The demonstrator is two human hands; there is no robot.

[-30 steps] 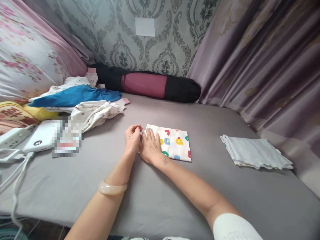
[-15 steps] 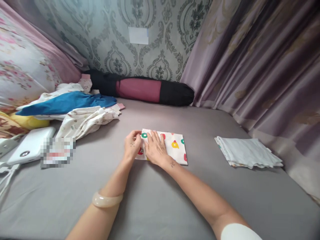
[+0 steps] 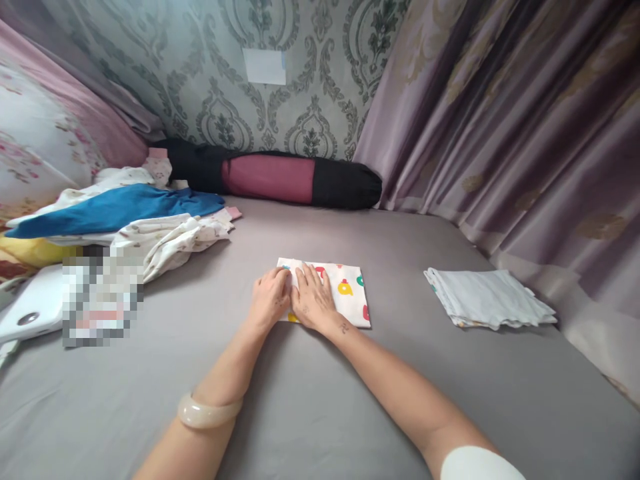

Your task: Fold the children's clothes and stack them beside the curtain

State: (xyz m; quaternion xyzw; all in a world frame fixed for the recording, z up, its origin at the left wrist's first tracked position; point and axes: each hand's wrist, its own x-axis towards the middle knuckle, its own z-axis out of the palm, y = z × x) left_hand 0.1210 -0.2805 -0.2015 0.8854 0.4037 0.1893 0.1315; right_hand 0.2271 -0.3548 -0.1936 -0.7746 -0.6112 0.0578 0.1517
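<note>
A folded white cloth [image 3: 353, 308] with a print of red, yellow, green and blue shapes lies flat on the grey sheet [image 3: 320, 387] in front of me. My right hand [image 3: 314, 300] rests flat on its left half, fingers stretched out and slightly spread. Next to it, my left hand [image 3: 273, 291] is closed over the cloth's left edge, with the fingers curled and pressed together. Part of the cloth's left side is hidden under both hands. On my left forearm sits a pale bangle [image 3: 210, 411].
A stack of folded pale cloths [image 3: 493, 299] lies at the right. At the left are loose clothes with a blue garment [image 3: 120, 212] and a white device [image 3: 37, 303] beside a blurred-out item [image 3: 103, 310]. A black and maroon bolster [image 3: 270, 179] lies along the wall.
My left hand has shifted from pinching the cloth's left edge to lying over it, closer to my right hand. My right hand stays flat. The whole view has turned slightly.
</note>
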